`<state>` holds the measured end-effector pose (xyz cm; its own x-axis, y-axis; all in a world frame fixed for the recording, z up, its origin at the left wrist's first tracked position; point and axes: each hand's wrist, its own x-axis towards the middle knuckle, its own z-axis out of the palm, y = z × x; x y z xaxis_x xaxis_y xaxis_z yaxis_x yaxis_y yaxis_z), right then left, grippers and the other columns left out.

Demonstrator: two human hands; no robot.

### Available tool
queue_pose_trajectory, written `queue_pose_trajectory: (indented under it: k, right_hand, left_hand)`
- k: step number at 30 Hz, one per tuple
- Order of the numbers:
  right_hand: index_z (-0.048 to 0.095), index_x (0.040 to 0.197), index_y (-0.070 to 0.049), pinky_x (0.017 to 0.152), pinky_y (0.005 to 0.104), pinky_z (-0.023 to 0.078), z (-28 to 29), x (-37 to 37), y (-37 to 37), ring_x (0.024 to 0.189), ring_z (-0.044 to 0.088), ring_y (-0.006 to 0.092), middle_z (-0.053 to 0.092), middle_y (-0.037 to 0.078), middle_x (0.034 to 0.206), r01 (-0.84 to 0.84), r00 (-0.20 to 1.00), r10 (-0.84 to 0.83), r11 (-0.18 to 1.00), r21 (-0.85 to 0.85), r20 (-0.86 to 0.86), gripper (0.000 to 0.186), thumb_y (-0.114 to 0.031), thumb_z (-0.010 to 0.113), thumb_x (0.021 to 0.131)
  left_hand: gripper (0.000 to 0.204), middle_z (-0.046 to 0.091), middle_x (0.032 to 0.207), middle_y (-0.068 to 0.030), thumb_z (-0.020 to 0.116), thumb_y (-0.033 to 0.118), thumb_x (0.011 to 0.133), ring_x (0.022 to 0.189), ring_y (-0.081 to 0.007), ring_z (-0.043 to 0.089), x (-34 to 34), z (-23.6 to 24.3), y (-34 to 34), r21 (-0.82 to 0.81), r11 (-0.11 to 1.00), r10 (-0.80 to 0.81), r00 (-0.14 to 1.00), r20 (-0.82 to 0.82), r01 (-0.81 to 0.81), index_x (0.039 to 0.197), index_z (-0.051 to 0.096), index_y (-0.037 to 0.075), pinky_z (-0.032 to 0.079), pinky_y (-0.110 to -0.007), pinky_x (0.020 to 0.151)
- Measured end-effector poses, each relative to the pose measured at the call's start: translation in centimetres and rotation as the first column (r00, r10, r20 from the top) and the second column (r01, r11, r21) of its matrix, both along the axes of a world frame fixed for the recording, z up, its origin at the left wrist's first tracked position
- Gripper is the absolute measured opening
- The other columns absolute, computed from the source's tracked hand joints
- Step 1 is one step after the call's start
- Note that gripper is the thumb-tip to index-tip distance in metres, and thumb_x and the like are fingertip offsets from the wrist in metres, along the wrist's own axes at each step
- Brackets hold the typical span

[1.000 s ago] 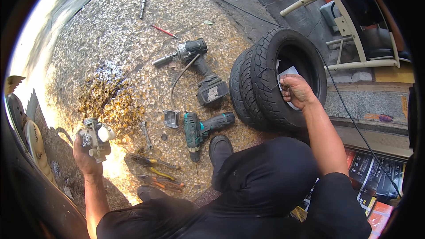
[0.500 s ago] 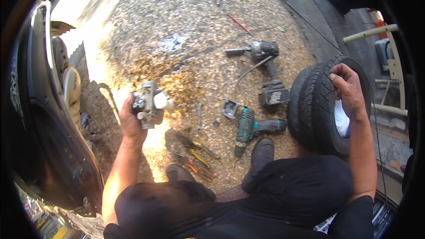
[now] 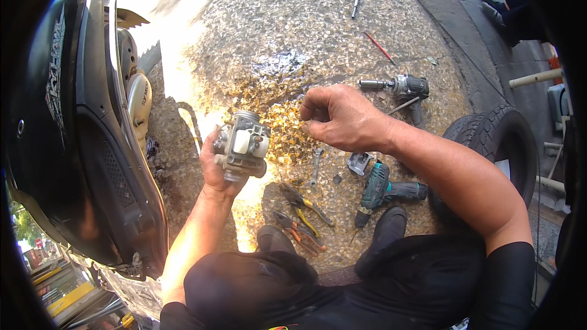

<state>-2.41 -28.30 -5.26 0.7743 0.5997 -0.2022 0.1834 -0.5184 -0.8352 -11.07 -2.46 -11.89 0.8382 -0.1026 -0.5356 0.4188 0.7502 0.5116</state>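
My left hand (image 3: 219, 168) is wrapped round a grey metal carburetor (image 3: 235, 162), held up left of the middle. Its underside faces up, with pale white floats (image 3: 243, 142) showing on it. To the right of the carburetor and apart from it, my right hand (image 3: 348, 119) hovers above the wet ground. Thumb and forefinger are pinched together and the other fingers curl in; whatever is between them is too small or hidden to name. A small grey metal bowl-shaped cover (image 3: 359, 162) lies on the ground below my right forearm.
Near my shoes lie a green drill (image 3: 376, 189), several pliers (image 3: 306, 201) and a wrench (image 3: 316, 167). Farther right are a cordless impact wrench (image 3: 408, 87) and tyres (image 3: 504, 140). A red rod (image 3: 380, 47) lies beyond. A black motorcycle (image 3: 67, 128) stands close on the left.
My right hand has swung left from over the tyres toward the carburetor. My left hand has turned the carburetor so its floats face me. The view has shifted left.
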Motion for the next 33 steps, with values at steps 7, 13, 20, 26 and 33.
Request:
queue_pose_trajectory:
  k: [7,13,20,26,33]
  right_hand:
    - [0.070,0.095,0.003,0.069,0.0320,0.053,-2.2,-0.6,2.8,0.072,0.066,0.0137,0.071,0.012,0.079,-0.005,0.999,0.012,0.989,0.147,-0.051,0.019,-0.013,0.068,0.084]
    - [0.069,0.091,0.004,0.067,0.0337,0.053,-2.4,-0.8,3.7,0.070,0.065,0.0157,0.070,0.012,0.077,0.044,0.995,-0.027,0.984,0.174,-0.096,0.017,-0.012,0.067,0.085]
    - [0.068,0.080,-0.002,0.072,0.0433,0.053,-3.3,-1.3,3.1,0.077,0.068,0.0358,0.068,0.020,0.079,0.024,0.999,-0.029,0.988,0.153,0.025,0.013,-0.013,0.063,0.075]
    - [0.064,0.080,-0.004,0.077,0.0461,0.052,-6.5,-1.9,-1.5,0.084,0.066,0.0381,0.066,0.019,0.081,-0.109,0.993,0.114,0.989,-0.098,0.042,0.011,-0.013,0.060,0.076]
    - [0.070,0.089,-0.001,0.082,0.0467,0.054,-11.9,-2.9,-7.0,0.095,0.067,0.0388,0.069,0.022,0.095,-0.325,0.939,0.315,0.670,-0.667,-0.141,0.019,-0.012,0.061,0.075]
  left_hand:
    - [0.053,0.071,0.096,-0.0105,0.038,0.051,0.098,0.073,-0.0268,0.070,0.3,0.3,-1.0,-0.062,0.998,-0.023,0.999,-0.023,0.021,0.122,0.060,0.009,0.057,-0.046,0.045]
    - [0.056,0.069,0.087,-0.0096,0.036,0.055,0.097,0.064,-0.0272,0.067,0.5,0.4,-1.8,-0.076,0.994,-0.078,0.996,-0.048,0.074,0.115,0.062,0.010,0.053,-0.046,0.041]
    - [0.056,0.069,0.087,-0.0108,0.035,0.055,0.098,0.066,-0.0280,0.066,0.3,-0.9,-2.0,-0.176,0.979,-0.114,0.992,-0.045,0.105,0.114,0.062,0.009,0.056,-0.041,0.055]
    - [0.063,0.071,0.096,-0.0182,0.035,0.055,0.098,0.080,-0.0360,0.072,0.3,-1.8,-1.5,-0.246,0.969,-0.031,0.997,-0.071,0.013,0.122,0.059,0.002,0.060,-0.046,0.053]
    - [0.052,0.071,0.096,-0.0134,0.039,0.048,0.099,0.077,-0.0297,0.071,0.2,-1.3,-2.0,-0.151,0.988,-0.034,0.995,-0.094,0.020,0.116,0.063,0.005,0.061,-0.042,0.063]
